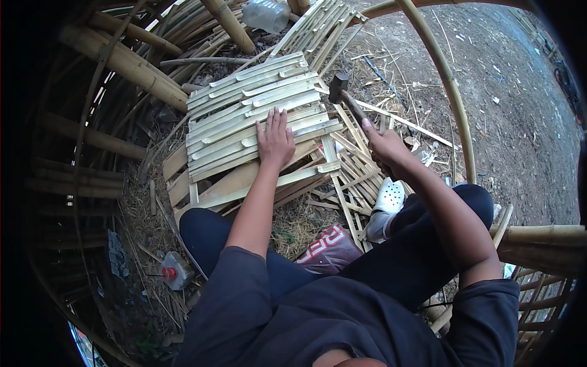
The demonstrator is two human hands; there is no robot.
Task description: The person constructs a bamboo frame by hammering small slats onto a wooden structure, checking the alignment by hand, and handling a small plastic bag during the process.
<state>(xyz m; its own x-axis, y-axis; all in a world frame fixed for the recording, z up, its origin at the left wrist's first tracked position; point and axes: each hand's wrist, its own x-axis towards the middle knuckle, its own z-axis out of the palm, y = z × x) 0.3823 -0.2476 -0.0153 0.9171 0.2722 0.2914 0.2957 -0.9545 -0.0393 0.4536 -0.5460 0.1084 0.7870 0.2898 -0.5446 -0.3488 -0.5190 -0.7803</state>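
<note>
A panel of split bamboo slats lies in front of me, its strips set side by side across side rails. My left hand rests flat on the panel's near part, fingers stretched forward. In my right hand is a hammer, gripped by its wooden handle with the dark metal head raised just past the panel's right edge. One more slat crosses the rails at the near end, apart from the others. Wooden boards show under the panel.
Loose bamboo strips are heaped right of the panel, by my white clog. Another slatted panel lies beyond. Thick bamboo poles stand at left, and a curved pole arches at right. A plastic bottle sits at lower left.
</note>
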